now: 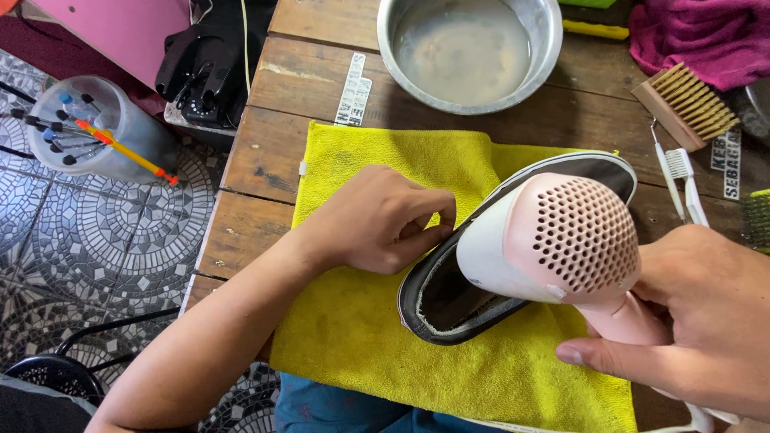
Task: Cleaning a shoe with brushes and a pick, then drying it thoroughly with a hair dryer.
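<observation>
Wooden table [321, 56], yellow cloth [361, 337] at centre — dark shoe [437, 309] on it, light, floppy, best pinched at the rim; left hand [377, 220] does so, right hand [698, 321] wrapped round pink hair dryer [545, 240].

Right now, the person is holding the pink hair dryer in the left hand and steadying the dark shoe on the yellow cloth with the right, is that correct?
Not quite: the hands are swapped. In the head view, the right hand holds the pink hair dryer, and the left hand steadies the dark shoe on the yellow cloth.
</observation>
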